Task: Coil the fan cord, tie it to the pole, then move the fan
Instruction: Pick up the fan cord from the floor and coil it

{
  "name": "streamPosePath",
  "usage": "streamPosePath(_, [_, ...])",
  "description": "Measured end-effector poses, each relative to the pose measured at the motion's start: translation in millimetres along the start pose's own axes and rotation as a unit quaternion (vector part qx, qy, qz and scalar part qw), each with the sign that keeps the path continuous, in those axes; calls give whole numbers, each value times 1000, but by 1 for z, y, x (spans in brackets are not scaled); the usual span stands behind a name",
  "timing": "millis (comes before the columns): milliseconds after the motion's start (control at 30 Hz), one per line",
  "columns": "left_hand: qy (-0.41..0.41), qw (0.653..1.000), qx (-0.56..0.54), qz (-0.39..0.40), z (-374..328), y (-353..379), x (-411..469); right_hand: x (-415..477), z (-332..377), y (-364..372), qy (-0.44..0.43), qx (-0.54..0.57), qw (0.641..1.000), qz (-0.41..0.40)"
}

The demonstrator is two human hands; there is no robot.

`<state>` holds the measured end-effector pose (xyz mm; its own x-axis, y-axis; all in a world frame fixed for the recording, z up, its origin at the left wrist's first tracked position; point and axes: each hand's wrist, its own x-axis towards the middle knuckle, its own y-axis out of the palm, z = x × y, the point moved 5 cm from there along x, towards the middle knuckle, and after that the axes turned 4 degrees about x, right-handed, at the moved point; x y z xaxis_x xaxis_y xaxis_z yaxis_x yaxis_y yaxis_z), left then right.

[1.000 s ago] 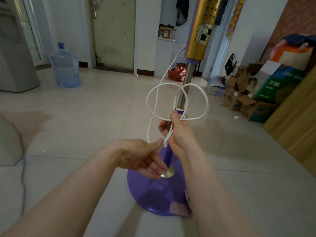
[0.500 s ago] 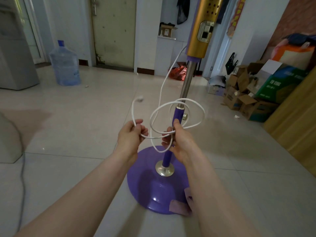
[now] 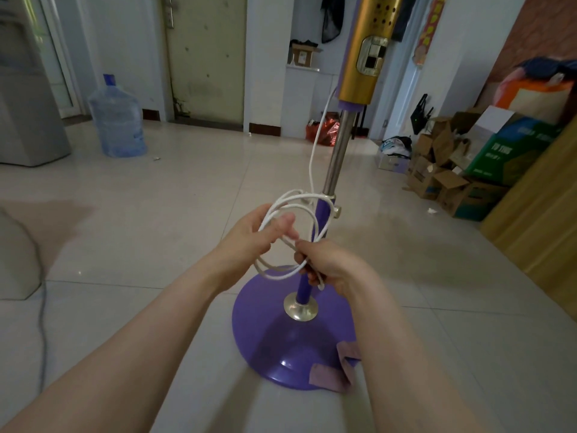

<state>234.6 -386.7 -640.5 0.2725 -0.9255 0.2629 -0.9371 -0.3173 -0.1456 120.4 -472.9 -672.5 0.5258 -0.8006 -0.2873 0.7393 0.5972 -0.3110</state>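
Observation:
A standing fan rises in front of me: a round purple base (image 3: 281,348), a purple and chrome pole (image 3: 335,164) and a gold control housing (image 3: 365,54). Its white cord (image 3: 313,160) drops from the housing and forms loops beside the pole at its joint. My left hand (image 3: 256,232) grips the loops on their left side, fingers through them. My right hand (image 3: 331,264) pinches the loops at their lower right, close against the pole. The cord's plug is hidden.
A blue water jug (image 3: 117,120) stands at the back left beside a grey appliance (image 3: 28,114). Cardboard boxes (image 3: 459,179) pile up at the right against a wooden panel (image 3: 537,220). A grey cable (image 3: 42,307) runs along the floor at the left.
My left hand has moved right and up with the cord's free end, adding it to the loops. The loops have drawn tighter, close to the pole. The right hand kept its hold.

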Motion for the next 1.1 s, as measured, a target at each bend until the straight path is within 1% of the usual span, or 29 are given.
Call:
streamPosePath(33, [25,999,36,-29,0,-2,0,0,1,2,-7,-26,1000,-1])
streamPosePath(100, [47,995,34,-86,4,-7,-1,1,0,6,-20,-47,999,-2])
streamPosePath(167, [47,991,-16,-128,8,-11,-2,3,0,9,-31,-37,999,1])
streamPosePath(233, [39,986,-77,-145,10,-12,-2,4,3,9,-45,-54,997,-7])
streamPosePath(333, [47,975,-103,-194,7,-18,0,0,12,6,-96,-91,991,-32])
streamPosePath(400, [35,960,-135,-244,7,-23,1,-10,21,5,-126,-66,989,-32])
streamPosePath(467, [9,944,-140,-297,11,-29,1,-21,35,4,-163,-54,984,-42])
streamPosePath(533, [-11,934,-118,-338,13,-33,0,-33,52,1,-197,-39,976,-86])
streamPosePath(567, [-15,928,-103,-357,14,-35,-1,-41,62,-2,-226,-28,965,-129])
streamPosePath(600, [-17,922,-88,-376,14,-36,-2,-51,72,-5,-266,-19,946,-185])
streamPosePath(633, [-16,917,-73,-392,14,-37,-4,-60,81,-8,-314,-16,917,-247])
streamPosePath(667, [-12,912,-53,-406,12,-38,-5,-69,88,-9,-355,-16,889,-289])
streamPosePath(700, [-6,908,-21,-418,10,-39,-7,-73,94,-7,-369,-10,883,-289])
streamPosePath(733, [2,903,19,-429,7,-39,-9,-73,98,-2,-360,1,898,-253])
streamPosePath(800, [32,891,98,-441,-1,-34,-16,-66,98,17,-277,44,952,-124])
streamPosePath(833, [60,885,133,-442,-7,-30,-19,-64,98,24,-244,52,965,-79])
streamPosePath(867, [92,882,162,-434,-10,-23,-22,-62,98,27,-223,54,972,-56])
streamPosePath(900, [124,884,180,-414,-13,-13,-25,-60,97,27,-205,85,974,-44])
streamPosePath(933, [156,890,188,-385,-13,-3,-28,-58,95,26,-187,150,970,-28])
streamPosePath(967, [178,899,195,-350,-11,8,-30,-57,92,24,-163,230,959,-6])
streamPosePath(1000, [189,907,209,-313,-7,17,-31,-55,89,22,-147,285,947,14])
streamPosePath(1033, [192,913,229,-278,-3,25,-31,-54,87,19,-139,305,942,28])
streamPosePath(1100, [184,923,261,-217,5,31,-26,-53,80,14,-130,301,944,30])
